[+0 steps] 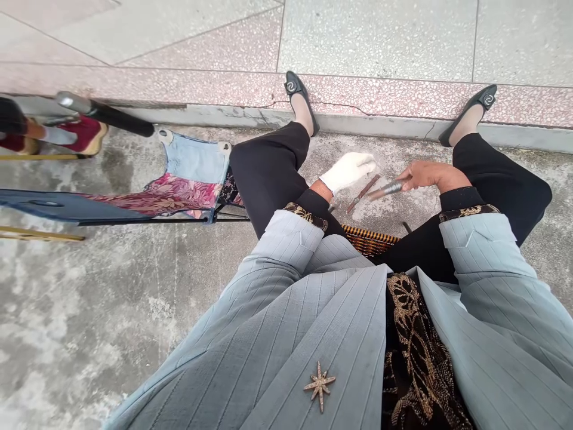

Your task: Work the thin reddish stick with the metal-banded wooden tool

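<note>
I sit on a low woven stool point(371, 240) with my knees apart, looking down between my legs. My left hand point(348, 171) wears a white glove and reaches down toward a thin reddish-brown stick-like tool point(363, 193) lying on the concrete; its fingers are curled and it is unclear whether they touch it. My right hand point(425, 175), bare, is closed round a grey metal tool point(387, 189) that points left toward the gloved hand. Grey striped sleeves cover both arms.
A folding stool with a patchwork cloth seat point(188, 185) stands to my left. Beyond it lie a dark-handled tool point(107, 113) and someone's red shoe point(85, 134). A raised pink terrazzo step point(179, 83) runs across the far side, under my black shoes.
</note>
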`<state>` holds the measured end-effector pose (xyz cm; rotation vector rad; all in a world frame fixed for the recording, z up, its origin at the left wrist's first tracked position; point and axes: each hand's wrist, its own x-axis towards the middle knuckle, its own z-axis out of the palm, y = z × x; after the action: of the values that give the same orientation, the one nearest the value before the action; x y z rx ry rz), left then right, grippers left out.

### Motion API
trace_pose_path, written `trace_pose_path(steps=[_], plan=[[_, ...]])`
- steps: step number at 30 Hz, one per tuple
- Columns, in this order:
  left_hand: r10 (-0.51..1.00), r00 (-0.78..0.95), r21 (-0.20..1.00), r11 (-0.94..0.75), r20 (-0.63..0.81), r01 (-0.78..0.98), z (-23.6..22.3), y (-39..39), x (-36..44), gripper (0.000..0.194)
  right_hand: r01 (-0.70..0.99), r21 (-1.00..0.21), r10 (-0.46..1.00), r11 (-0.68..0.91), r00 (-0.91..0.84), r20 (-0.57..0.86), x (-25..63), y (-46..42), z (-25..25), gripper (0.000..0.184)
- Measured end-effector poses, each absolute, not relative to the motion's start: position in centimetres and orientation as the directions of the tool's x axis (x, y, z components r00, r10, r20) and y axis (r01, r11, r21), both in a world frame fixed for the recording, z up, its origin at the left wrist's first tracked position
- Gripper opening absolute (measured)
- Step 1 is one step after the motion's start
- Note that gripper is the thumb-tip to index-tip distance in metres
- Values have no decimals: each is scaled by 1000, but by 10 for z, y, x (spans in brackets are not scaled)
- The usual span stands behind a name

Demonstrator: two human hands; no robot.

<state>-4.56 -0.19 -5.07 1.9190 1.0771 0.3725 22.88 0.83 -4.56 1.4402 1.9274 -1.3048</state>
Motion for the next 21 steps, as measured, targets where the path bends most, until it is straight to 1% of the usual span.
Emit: trace_pose_path(steps=[1,2,3,4,5,6,7,8,9,10,12,14,16,17,18,19,21], plan=[[836,529,798,-216,-146,563,-51,1,-48,25,835,-550,435,-18,-488,-756,230,6,-38,33],[862,486,791,-193,-146,581,-52,3,-49,25,754,-650,391,-94,-572,-721,231,3,-30,38],[877,458,789,-175,-147,588,-54,5,-50,24,659,-733,418,-169,-625,-659,231,1,-22,44],[880,451,797,-164,-148,582,-55,6,-49,25,540,-808,532,-236,-625,-572,232,-1,-15,48],[872,466,811,-160,-151,562,-57,5,-48,26,402,-875,672,-270,-572,-470,232,-2,-9,52],[846,507,829,-162,-163,536,-59,3,-45,27,279,-922,802,-269,-465,-374,233,-3,-6,55],[805,566,845,-168,-179,507,-61,1,-42,29,184,-951,894,-247,-336,-297,234,-2,-6,56],[754,626,860,-174,-197,480,-64,-2,-38,31,122,-967,944,-225,-220,-248,235,0,-9,56],[701,679,869,-178,-217,462,-66,-6,-33,33,91,-971,964,-221,-131,-232,236,3,-15,55],[664,711,874,-181,-230,451,-68,-8,-29,33,86,-967,966,-241,-72,-248,238,6,-23,52],[644,726,871,-185,-242,455,-72,-12,-23,36,120,-940,947,-319,-11,-322,242,11,-39,48],[669,698,855,-179,-257,486,-76,-12,-21,43,210,-901,923,-380,33,-382,244,15,-51,45],[673,678,836,-163,-295,524,-79,-9,-20,52,374,-839,915,-395,75,-397,242,17,-55,38],[668,674,828,-153,-316,539,-81,-8,-21,54,485,-787,917,-380,89,-388,239,17,-55,33],[659,675,823,-147,-331,548,-82,-7,-21,56,611,-709,921,-352,92,-379,235,17,-55,28],[656,674,820,-145,-339,553,-83,-7,-21,56,734,-604,922,-310,77,-379,231,16,-53,23],[664,670,817,-151,-334,557,-83,-9,-23,55,909,-374,901,-183,3,-434,222,13,-51,15]])
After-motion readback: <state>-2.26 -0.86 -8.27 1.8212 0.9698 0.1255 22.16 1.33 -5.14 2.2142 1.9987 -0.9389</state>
